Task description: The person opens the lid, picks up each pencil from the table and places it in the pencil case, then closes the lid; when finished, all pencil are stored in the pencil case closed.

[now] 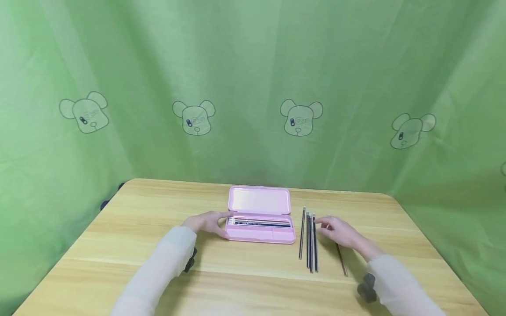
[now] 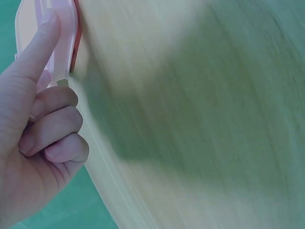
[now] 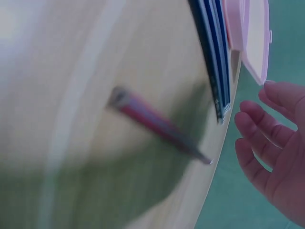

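A pink pencil case (image 1: pixel 245 234) lies with its lid raised toward the back, several pencils (image 1: pixel 261 223) lying lengthwise in its long compartment. My left hand (image 1: pixel 207 221) grips the case's left end, thumb on the near side; the left wrist view shows its other fingers curled. To the right of the case, several dark striped pencils (image 1: pixel 312 245) lie roughly side by side on the table. Just right of their far ends hovers my right hand (image 1: pixel 337 231), its fingers loosely bent and nothing held. A reddish pencil (image 3: pixel 159 125) lies apart, partly beneath that hand in the head view.
The wooden table (image 1: pixel 237 281) has rounded far corners. Behind it and along both sides hangs a green curtain (image 1: pixel 245 153) printed with bear heads. A dark wrist device (image 1: pixel 367 287) sits at the right sleeve.
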A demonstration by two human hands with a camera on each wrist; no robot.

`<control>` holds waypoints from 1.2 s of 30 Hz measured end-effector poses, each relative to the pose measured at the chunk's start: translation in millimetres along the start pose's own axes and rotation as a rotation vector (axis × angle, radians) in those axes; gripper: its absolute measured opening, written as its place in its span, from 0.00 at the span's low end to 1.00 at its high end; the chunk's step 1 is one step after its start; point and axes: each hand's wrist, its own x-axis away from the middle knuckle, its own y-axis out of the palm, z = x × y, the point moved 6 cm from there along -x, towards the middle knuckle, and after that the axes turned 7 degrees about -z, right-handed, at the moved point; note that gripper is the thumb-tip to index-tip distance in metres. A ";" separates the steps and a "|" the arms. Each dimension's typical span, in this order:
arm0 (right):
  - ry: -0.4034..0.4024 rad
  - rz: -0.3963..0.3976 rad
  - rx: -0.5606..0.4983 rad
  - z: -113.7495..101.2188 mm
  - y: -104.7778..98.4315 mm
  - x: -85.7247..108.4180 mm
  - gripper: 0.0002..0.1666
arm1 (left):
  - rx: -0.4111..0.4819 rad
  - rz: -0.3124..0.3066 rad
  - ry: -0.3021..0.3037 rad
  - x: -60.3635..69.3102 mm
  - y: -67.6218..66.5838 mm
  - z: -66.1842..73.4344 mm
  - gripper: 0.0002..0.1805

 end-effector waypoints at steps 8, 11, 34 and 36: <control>0.058 -0.027 -0.050 14.7 0.8 23.3 0.27 | -0.002 0.011 -0.003 -1.5 -0.1 -1.3 0.46; 0.122 -0.046 -0.072 21.2 2.9 29.6 0.32 | 0.000 0.008 -0.002 -1.5 0.0 -1.9 0.47; 0.240 -0.083 -0.077 30.6 17.7 30.4 0.30 | 0.014 0.001 -0.008 2.3 0.7 -1.2 0.47; 0.249 -0.084 -0.068 30.7 17.0 28.7 0.28 | 0.017 0.001 -0.016 2.7 0.4 -1.6 0.47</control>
